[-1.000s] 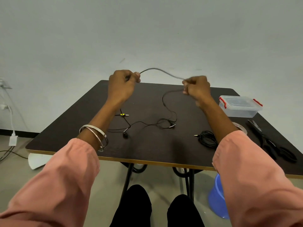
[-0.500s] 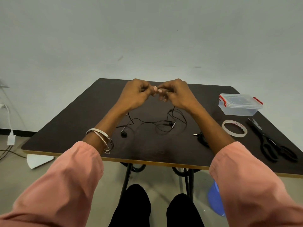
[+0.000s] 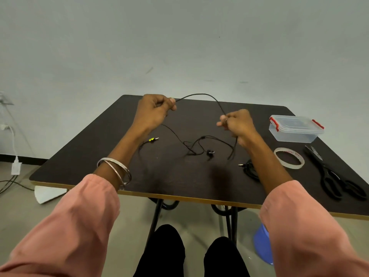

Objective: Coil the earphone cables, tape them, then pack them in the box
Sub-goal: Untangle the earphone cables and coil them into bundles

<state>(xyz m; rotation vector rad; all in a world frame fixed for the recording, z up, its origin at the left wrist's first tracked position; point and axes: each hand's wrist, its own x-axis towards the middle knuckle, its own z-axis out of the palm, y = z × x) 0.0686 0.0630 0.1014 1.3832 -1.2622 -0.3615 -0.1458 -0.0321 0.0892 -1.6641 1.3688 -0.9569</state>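
My left hand (image 3: pixel 152 112) and right hand (image 3: pixel 237 122) pinch the earphone cable (image 3: pixel 201 95) above the table (image 3: pixel 79 156); lidded plastic box (image 3: pixel 295 128), tape roll (image 3: pixel 289 157) and scissors (image 3: pixel 335 176) (all to my right) lie apart.

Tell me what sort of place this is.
Probably a bare workroom or data-collection room: a dark folding table against a plain grey wall, holding a clear red-clipped plastic box, tape roll and black scissors.

- One head-worn wide-angle view, looking forward and down over the person's own forearms.
- It faces the dark table (image 3: pixel 83 156) and the pale wall behind.
- Close in: knees and floor fill the bottom edge.
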